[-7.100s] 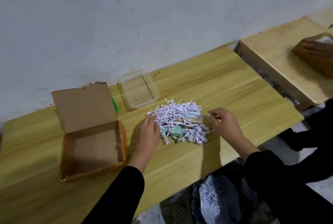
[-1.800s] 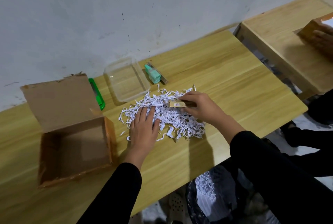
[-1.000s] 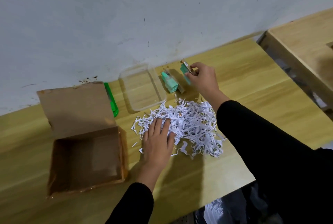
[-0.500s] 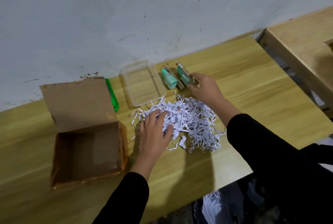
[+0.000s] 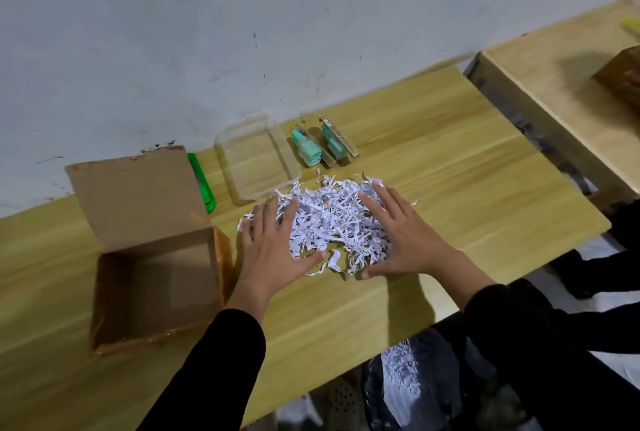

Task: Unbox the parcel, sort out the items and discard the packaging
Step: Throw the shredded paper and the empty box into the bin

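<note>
Since half a sec ago the right hand (image 5: 403, 238) has left the two green items (image 5: 320, 146) and come back to the shredded paper (image 5: 332, 226), opposite the left hand (image 5: 277, 243); both sets of fingers splayed flat, gripping nothing. Box (image 5: 156, 285) left of the paper is empty, items sorted just behind it by the clear tray (image 5: 256, 157). Left to do, I'd say: bin the loose, springy white paper heap mid-bench (image 5: 485, 209) & the box.
</note>
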`<state>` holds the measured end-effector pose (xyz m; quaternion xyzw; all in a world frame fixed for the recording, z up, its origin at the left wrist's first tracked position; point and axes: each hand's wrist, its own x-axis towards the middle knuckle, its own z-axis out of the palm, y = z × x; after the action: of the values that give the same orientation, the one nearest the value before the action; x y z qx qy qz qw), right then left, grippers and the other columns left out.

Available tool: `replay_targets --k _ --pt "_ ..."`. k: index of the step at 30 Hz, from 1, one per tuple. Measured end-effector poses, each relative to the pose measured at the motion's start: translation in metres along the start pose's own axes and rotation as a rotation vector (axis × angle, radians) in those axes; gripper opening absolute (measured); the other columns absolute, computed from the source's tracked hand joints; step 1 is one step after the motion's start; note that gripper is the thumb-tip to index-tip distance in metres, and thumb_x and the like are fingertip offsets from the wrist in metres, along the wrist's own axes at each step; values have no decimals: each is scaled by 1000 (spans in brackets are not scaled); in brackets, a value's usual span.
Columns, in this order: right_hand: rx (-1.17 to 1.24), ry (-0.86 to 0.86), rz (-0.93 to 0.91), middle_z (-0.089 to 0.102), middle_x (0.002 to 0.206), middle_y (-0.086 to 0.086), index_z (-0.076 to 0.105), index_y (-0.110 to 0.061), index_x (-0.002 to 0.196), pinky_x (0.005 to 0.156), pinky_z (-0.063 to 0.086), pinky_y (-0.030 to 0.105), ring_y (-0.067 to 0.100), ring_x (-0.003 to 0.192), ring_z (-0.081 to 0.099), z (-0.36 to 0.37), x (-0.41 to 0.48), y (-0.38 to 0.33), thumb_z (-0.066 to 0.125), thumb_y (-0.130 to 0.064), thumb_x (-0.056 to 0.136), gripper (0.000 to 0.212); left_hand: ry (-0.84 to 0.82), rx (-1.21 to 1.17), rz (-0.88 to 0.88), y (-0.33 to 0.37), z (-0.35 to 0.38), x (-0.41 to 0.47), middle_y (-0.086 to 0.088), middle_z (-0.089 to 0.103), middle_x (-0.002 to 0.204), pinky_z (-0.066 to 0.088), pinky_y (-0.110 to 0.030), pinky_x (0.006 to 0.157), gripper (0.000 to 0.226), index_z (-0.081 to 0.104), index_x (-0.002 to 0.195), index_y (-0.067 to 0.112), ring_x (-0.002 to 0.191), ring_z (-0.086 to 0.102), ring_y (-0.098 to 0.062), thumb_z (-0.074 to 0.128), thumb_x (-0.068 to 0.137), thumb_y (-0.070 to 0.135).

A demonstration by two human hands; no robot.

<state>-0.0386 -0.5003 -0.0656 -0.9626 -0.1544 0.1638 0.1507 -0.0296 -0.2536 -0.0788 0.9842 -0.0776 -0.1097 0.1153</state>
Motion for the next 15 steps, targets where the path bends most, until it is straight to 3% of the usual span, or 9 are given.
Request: replay_targets --k 4,9,12,15 --pt "-69 -76 15 -23 155 4 -27 -40 136 115 0 55 34 142 -17 -5 23 -2 68 -76 47 136 -16 30 21 -1 4 9 -2 2 158 13 -47 116 107 -9 145 39 145 4 -27 43 64 84" --pt "-211 -58 -82 5 157 8 -12 -33 144 107 28 52 36 136 21 -9 51 -7 65 -77 52 127 16 52 137 -3 6 19 -2 15 156 20 -45 111 92 -7 145 39 140 18 -28 36 73 76" --pt "-257 -66 -164 23 147 15 -1 -27 146 103 35 47 36 123 33 -6 59 -11 66 -64 65 111 38 97 226 -1 6 22 -5 25 151 26 -41 107 80 -2 147 35 132 27 -27 35 81 64" --pt "-94 -88 -151 28 140 15 18 -24 143 98 40 45 34 119 37 -3 52 -16 66 -40 79 81 36 112 255 0 7 20 -7 33 144 35 -41 101 74 6 147 32 122 35 -29 48 88 40"
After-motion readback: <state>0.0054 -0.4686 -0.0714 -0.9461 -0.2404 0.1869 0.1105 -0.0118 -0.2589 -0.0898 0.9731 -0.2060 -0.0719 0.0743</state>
